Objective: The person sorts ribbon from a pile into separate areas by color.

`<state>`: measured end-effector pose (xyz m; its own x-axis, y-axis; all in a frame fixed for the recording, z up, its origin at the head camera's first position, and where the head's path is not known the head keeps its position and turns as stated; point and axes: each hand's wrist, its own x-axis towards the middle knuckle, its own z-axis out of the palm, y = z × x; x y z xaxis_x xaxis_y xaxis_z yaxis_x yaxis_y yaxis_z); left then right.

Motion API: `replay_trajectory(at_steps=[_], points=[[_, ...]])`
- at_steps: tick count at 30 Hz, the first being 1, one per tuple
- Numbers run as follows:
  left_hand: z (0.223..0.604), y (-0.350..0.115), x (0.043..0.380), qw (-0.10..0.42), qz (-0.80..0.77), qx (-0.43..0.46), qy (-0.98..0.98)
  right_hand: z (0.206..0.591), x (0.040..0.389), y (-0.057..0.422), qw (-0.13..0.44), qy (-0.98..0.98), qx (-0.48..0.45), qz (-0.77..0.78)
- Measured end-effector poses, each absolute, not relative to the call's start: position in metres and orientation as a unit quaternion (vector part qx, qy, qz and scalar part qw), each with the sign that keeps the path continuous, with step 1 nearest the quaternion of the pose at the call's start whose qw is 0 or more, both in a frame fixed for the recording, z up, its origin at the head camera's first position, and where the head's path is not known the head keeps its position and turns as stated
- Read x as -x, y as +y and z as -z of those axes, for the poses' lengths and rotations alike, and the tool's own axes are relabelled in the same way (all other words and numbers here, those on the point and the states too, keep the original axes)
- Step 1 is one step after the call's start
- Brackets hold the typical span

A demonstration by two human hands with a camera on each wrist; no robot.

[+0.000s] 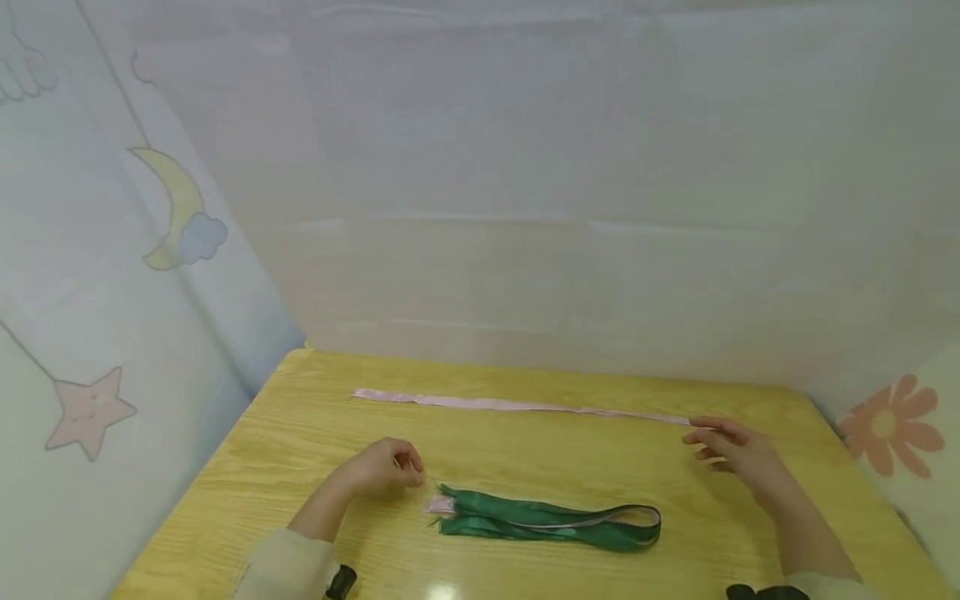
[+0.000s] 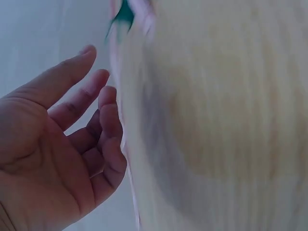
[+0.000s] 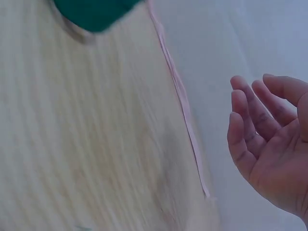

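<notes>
Across the far part of the table lies a long, thin pink ribbon (image 1: 480, 404), stretched nearly straight. My right hand (image 1: 731, 450) is at its right end in the head view; in the right wrist view the ribbon (image 3: 185, 108) lies apart from the loosely curled fingers. Nearer to me a green ribbon (image 1: 517, 507) lies folded into a flat loop, its frayed ends to the left. A short pink end (image 1: 440, 504) shows between those ends. My left hand (image 1: 386, 465) hovers just left of them, fingers loosely bent, holding nothing.
The yellow wood-grain table (image 1: 300, 417) meets a pale cloth wall (image 1: 525, 208) at its back edge. Side hangings carry a printed moon (image 1: 176, 200), a star (image 1: 92, 414) and a flower (image 1: 892, 425).
</notes>
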<state>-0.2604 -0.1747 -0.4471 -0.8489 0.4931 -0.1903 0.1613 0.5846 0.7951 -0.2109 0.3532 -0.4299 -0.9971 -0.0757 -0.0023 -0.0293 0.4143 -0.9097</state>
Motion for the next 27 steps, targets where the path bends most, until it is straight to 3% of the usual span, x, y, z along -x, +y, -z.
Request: replay_trajectory(at_steps=[9, 17, 23, 27], points=[[0.458, -0.15, 0.25, 0.214, -0.379, -0.212, 0.875, 0.438, 0.204, 0.316, 0.066, 0.847, 0.054, 0.525], [0.46, -0.155, 0.246, 0.226, -0.383, -0.22, 0.868, 0.45, 0.202, 0.298, 0.149, 0.858, 0.114, 0.478], [0.442, -0.15, 0.244, 0.209, -0.373, -0.229, 0.875, 0.453, 0.198, 0.295, 0.154, 0.86, 0.14, 0.466], [0.433, -0.133, 0.242, 0.205, -0.369, -0.292, 0.858, 0.451, 0.194, 0.29, 0.129, 0.86, 0.16, 0.467]])
